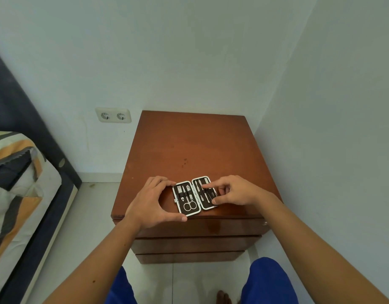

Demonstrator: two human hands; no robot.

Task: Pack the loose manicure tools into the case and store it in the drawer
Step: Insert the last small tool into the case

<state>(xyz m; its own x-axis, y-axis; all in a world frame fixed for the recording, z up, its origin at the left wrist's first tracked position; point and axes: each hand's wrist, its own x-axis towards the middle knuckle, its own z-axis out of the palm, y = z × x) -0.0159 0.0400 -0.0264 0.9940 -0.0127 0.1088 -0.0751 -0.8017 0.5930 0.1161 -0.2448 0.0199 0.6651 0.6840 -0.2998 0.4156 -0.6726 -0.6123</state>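
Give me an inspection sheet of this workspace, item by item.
Surface: wooden nightstand top, faint marks near its middle.
Job's things: manicure case lies open at the front edge, tools strapped in both halves, scissors in the left half; drawers closed.
Clutter: nothing seen.
Hands: left hand braces the case's left side with thumb and fingers; right hand has its forefinger on the tools in the right half.
Cables: nothing seen.
Surroundings: double wall socket, bed with striped bedding, tiled floor.
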